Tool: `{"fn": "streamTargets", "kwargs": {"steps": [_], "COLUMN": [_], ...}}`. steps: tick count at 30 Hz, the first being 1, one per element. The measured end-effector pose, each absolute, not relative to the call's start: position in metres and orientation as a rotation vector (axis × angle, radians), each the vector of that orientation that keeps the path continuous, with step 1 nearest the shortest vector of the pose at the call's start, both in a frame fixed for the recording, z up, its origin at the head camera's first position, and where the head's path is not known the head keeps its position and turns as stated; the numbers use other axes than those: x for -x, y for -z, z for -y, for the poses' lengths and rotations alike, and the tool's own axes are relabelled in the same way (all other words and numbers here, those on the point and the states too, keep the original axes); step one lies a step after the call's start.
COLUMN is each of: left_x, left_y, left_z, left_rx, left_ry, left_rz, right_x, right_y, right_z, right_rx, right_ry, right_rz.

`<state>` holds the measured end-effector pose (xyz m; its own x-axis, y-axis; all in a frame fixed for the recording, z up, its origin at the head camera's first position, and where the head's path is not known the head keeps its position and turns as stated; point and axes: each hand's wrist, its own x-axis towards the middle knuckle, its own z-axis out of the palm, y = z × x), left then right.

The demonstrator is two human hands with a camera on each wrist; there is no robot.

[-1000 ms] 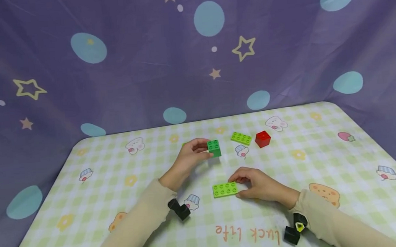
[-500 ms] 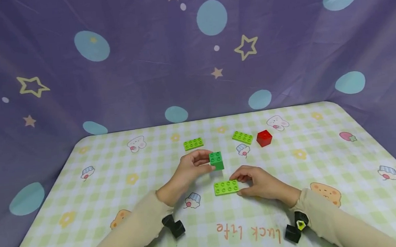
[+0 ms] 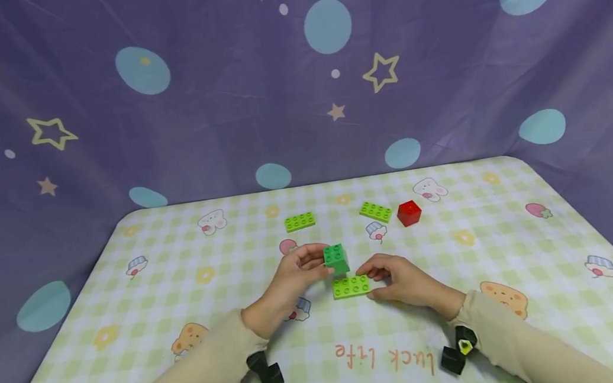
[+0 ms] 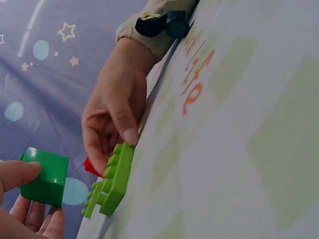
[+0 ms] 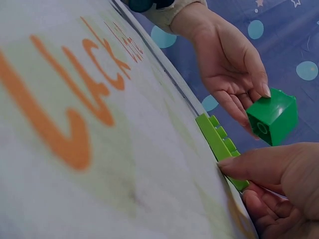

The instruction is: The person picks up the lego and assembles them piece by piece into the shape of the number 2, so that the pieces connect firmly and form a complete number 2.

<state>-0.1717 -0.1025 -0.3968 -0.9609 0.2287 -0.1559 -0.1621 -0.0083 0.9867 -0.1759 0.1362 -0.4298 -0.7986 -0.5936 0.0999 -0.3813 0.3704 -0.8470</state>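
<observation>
A dark green square building brick [image 3: 336, 259] with studs on top is pinched between the thumb and fingers of my left hand [image 3: 300, 275]. It hangs just above and behind a flat lime-green brick [image 3: 351, 287] on the table; in the right wrist view the green brick [image 5: 273, 117] is tilted, its hollow underside showing, apart from the lime one. My right hand [image 3: 406, 280] pinches the right end of that flat brick between thumb and fingers, holding it on the tabletop. In the left wrist view the lime brick [image 4: 117, 179] lies studs up.
Two more flat lime bricks lie farther back, one at left [image 3: 300, 221] and one at right [image 3: 375, 212]. A red brick [image 3: 409, 213] stands beside the right one. The checked tablecloth [image 3: 228, 292] ends at a purple curtain [image 3: 215, 103] behind.
My left hand has come nearer with the green brick, down toward the flat lime brick. The far left lime brick, mostly hidden before, now shows. My right hand has stayed in place.
</observation>
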Motion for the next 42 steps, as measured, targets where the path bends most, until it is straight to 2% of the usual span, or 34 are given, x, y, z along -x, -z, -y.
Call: {"fn": "streamTargets", "kwargs": {"steps": [21,42], "left_x": [0.147,0.148], "left_y": [0.417,0.422], "left_z": [0.099,0.098], "left_rx": [0.027,-0.021], "left_ry": [-2.122,-2.115], "left_rz": [-1.883,-1.933], "right_x": [0.177,0.178], "right_y": [0.431,0.431], "right_z": [-0.137,-0.136], "right_rx": [0.816,0.815], "right_ry": [1.411,1.411], "right_rz": [-2.411,-2.406]}}
